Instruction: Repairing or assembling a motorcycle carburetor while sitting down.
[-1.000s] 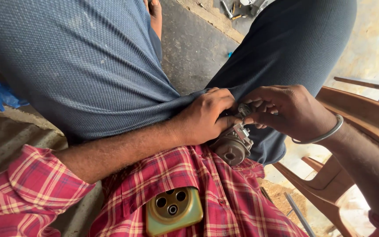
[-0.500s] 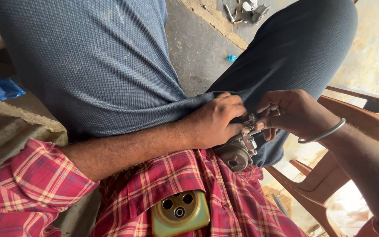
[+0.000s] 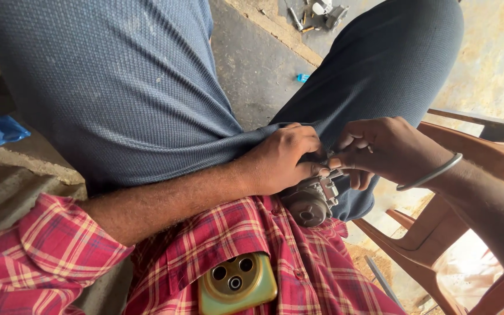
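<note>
Both hands grip the grey, round-bodied metal carburettor [image 3: 309, 201]: left hand [image 3: 284, 157] clasps its top, right hand [image 3: 383, 149] pinches at three o'clock.

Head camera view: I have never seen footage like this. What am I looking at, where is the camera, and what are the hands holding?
The camera sits on a seated person's head and looks straight down at the lap. The left hand grips a small grey metal engine part against the blue-grey trousers. The right hand, with a metal bangle on the wrist, pinches something small at the top of that part; what exactly is hidden. A phone sticks out of the red checked shirt pocket. The person sits on a brown plastic chair. Loose metal pieces lie on the concrete floor.
</note>
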